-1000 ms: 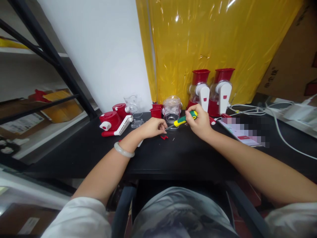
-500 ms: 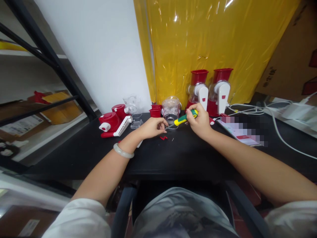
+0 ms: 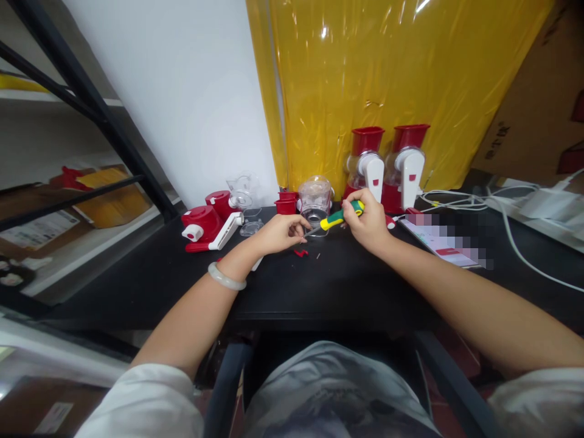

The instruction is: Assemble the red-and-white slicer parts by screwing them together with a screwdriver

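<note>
My right hand [image 3: 367,220] is closed around the green and yellow handle of a screwdriver [image 3: 336,217], whose shaft points left. At the screwdriver's tip, my left hand [image 3: 283,233] has its thumb and fingers pinched together. Whatever lies between those fingertips is too small to make out. Just behind the shaft stands a clear plastic housing [image 3: 316,198] with a dark round opening. On the table below my hands lie a small red plastic piece [image 3: 301,253] and a tiny thin metal piece [image 3: 318,256].
Red and white parts [image 3: 203,226] with a white crank [image 3: 227,231] sit at left, beside clear parts [image 3: 250,229]. Two red and white rotary graters [image 3: 367,164] stand at the back right. A phone or tablet [image 3: 438,243] and white cables [image 3: 456,201] lie farther right on the black table [image 3: 347,292].
Almost nothing differs. Both hands keep their grip and place, with the screwdriver tip still at my left fingertips; the whole view has shifted very slightly.
</note>
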Tool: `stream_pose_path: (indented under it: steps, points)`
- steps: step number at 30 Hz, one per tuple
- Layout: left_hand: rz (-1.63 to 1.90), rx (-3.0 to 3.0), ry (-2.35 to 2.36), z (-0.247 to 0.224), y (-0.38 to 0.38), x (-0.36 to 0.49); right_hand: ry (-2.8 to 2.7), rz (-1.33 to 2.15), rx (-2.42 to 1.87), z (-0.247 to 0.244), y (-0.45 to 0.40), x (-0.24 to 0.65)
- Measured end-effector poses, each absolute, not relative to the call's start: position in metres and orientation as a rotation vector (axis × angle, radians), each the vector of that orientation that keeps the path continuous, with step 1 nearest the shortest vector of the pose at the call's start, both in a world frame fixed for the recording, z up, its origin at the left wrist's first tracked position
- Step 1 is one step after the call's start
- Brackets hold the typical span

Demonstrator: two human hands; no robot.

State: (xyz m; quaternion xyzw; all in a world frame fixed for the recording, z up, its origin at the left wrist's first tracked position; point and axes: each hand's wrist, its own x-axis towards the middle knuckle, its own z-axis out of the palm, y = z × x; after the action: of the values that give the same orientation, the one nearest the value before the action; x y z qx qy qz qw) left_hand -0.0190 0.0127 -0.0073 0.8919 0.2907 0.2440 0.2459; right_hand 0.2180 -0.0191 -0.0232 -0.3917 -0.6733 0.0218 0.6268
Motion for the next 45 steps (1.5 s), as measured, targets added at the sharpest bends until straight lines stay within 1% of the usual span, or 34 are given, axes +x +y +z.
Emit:
stream_pose_path:
  steps: [10,15,23,35,39,42,45]
  points:
    - [0.632,2.499,0.852,-0.005,0.011,-0.02,-1.608,-0.002,-0.892,-0.019,-0.022,0.217]
    - [0.588,2.611,0.915,-0.004,0.011,-0.02,-1.694,0.051,-0.873,-0.021,-0.019,0.221]
    - [0.575,2.659,1.009,0.001,0.006,-0.018,-1.666,0.013,-0.898,-0.022,-0.018,0.22]
    - [0.64,2.574,0.905,-0.001,0.006,-0.017,-1.541,0.125,-0.939,-0.02,-0.022,0.217]
    - [0.637,2.601,0.912,0.009,0.003,-0.021,-1.526,0.148,-0.931,-0.019,-0.021,0.218]
    - [0.793,2.584,0.962,0.021,0.003,-0.031,-1.487,0.172,-0.915,-0.016,-0.021,0.222]
    - [1.207,2.508,1.092,0.028,0.009,-0.042,-1.431,0.179,-0.897,-0.01,-0.021,0.226]
